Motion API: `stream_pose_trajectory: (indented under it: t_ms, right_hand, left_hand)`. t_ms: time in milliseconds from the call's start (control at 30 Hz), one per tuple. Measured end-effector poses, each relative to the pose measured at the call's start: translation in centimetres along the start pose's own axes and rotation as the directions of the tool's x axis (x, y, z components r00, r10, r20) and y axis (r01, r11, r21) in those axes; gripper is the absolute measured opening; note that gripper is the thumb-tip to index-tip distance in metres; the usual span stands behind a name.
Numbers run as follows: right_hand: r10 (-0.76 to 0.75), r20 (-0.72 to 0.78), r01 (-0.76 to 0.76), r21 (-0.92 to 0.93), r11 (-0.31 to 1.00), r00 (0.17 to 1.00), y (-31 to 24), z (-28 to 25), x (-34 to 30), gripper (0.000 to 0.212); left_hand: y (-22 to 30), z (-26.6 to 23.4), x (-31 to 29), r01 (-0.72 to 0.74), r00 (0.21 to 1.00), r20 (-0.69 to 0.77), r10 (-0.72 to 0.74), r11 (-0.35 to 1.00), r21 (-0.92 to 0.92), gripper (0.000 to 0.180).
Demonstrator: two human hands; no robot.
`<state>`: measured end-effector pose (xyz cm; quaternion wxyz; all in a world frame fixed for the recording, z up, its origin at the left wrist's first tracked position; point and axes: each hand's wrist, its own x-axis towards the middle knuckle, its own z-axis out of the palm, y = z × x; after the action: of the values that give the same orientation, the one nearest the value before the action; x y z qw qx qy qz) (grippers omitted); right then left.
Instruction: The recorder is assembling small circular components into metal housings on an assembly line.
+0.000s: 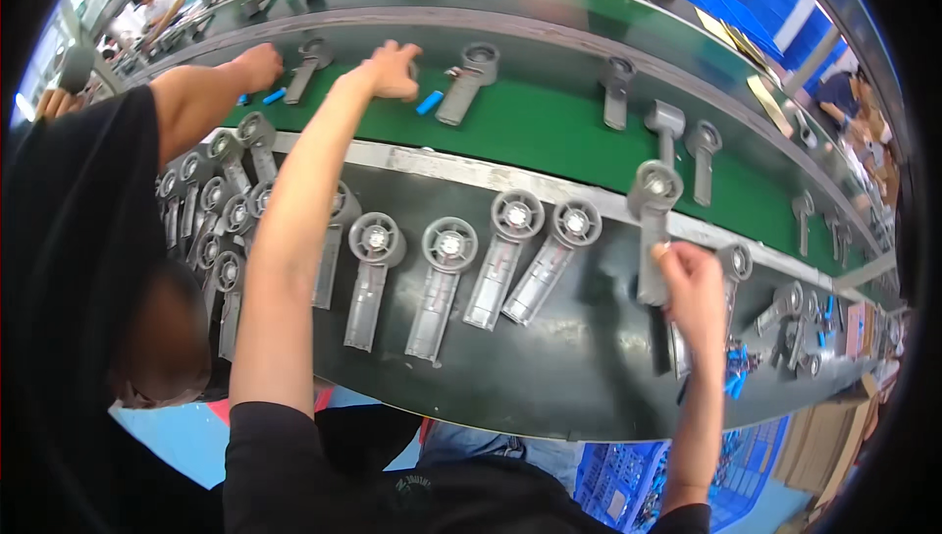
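My right hand (pixel 690 279) grips the handle of a grey handheld fan housing (pixel 654 187), held upright above the near edge of the belt. My left hand (pixel 394 71) reaches across to the green belt, fingers apart and curved downward; a bit of grey shows beside them, too covered to make out. Right of that hand lie a blue cylindrical battery (pixel 429 102) and a grey fan unit (pixel 469 82). On the dark table between my arms, several open fan housings (pixel 449 244) lie with round heads away from me and handles toward me.
At left, a co-worker's arm (pixel 201 92) extends over the belt beside a crowd of fan housings (pixel 235 210). More units ride the green belt (pixel 559 132). Blue batteries and wired parts (pixel 738 367) lie at right. Below the table edge stand blue baskets (pixel 613 480) and cardboard (pixel 824 446).
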<state>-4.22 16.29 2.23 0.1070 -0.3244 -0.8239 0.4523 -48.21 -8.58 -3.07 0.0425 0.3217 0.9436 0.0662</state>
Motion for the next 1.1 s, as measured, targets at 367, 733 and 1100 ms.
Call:
stream_pose_trajectory:
  t_ms: [367, 733, 1100]
  right_hand:
    - [-0.177, -0.12, 0.145, -0.234, 0.961, 0.977, 6.0, 5.3, -3.2, 0.032]
    - [-0.123, -0.337, 0.039, -0.245, 0.969, 0.934, 7.8, -6.3, -4.1, 0.033]
    - [-0.062, -0.246, 0.008, -0.215, 0.977, 0.967, 6.4, -5.9, -5.8, 0.036]
  left_hand:
    - [10.9, -9.0, -8.8, -0.109, 0.761, -0.648, 0.001, 0.986, -0.127, 0.055]
    - [25.9, -1.7, -29.9, -0.26, 0.965, -0.107, 0.238, 0.917, -0.302, 0.044]
    - [21.2, 0.5, -35.1, -0.244, 0.966, -0.077, 0.247, 0.969, 0.039, 0.059]
